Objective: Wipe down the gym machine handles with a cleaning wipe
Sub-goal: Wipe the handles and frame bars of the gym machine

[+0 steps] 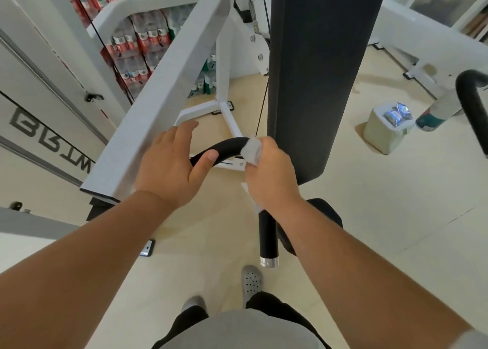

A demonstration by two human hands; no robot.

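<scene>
Seemingly midway: left hand (169, 166) grips the curved black handle (229, 147), right hand (269, 174) clamps the cleaning wipe (252, 150) round its bend; the 2nd handle (466, 95), at the right edge, likely awaits.

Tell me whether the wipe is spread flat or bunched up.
Bunched up: the cleaning wipe is wadded around the black handle inside the right hand's grip, with only crumpled ends showing.

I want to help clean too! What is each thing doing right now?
black handle: held by both hands, wipe on its bend.
cleaning wipe: bunched up, wrapped round the handle.
left hand: holds the handle, thumb over it.
right hand: grips the wipe.
foil packets: lying on a pale box.
</scene>
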